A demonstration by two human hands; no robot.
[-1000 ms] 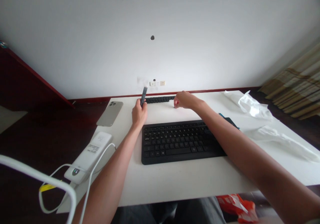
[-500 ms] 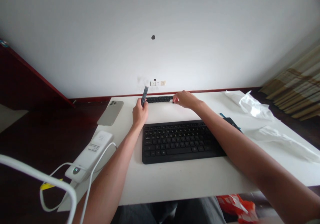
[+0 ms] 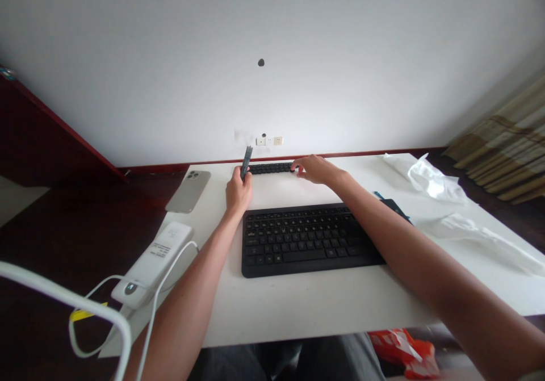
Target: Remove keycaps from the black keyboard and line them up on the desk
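fingers of the left hand (image 3: 237, 192) were clamped on a slim dark stick (image 3: 246, 162), held upright and a little tilted, just short of the worktop's (image 3: 323, 307) far edge. the right hand (image 3: 315, 170) lay close to that same edge with its grip apart and clasping nothing. its fingertips (image 3: 294, 168) stretched to the right end of a row of dark keys (image 3: 270, 168) that ran along the far edge between the two hands. a black keyboard (image 3: 306, 239) sat mid-worktop, with a bare white strip between it and the row and a wider bare band down to the near edge. a phone (image 3: 188, 191) lay at the far left corner. a white power bank (image 3: 151, 264) with its cable (image 3: 97, 290) sat at the left edge. crumpled clear wrapping (image 3: 430, 179) took up the far right corner and trailed along the right edge, well apart from both hands.
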